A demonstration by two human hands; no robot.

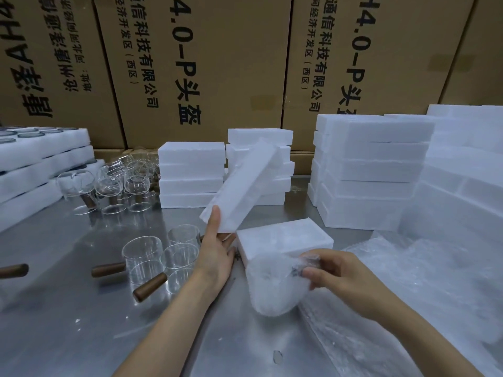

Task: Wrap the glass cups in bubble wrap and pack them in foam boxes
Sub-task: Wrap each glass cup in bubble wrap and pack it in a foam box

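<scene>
Bare table (81, 336) front-left; glass cups (163, 257) left, foam stacks (367, 172) behind.

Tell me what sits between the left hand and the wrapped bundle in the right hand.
In the head view, a white foam box lies between the left hand and the bubble-wrapped cup.

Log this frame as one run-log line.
phase: boxing | left hand: lifting foam lid | right hand: holds wrapped cup | foam box: on table, not yet filled
</scene>
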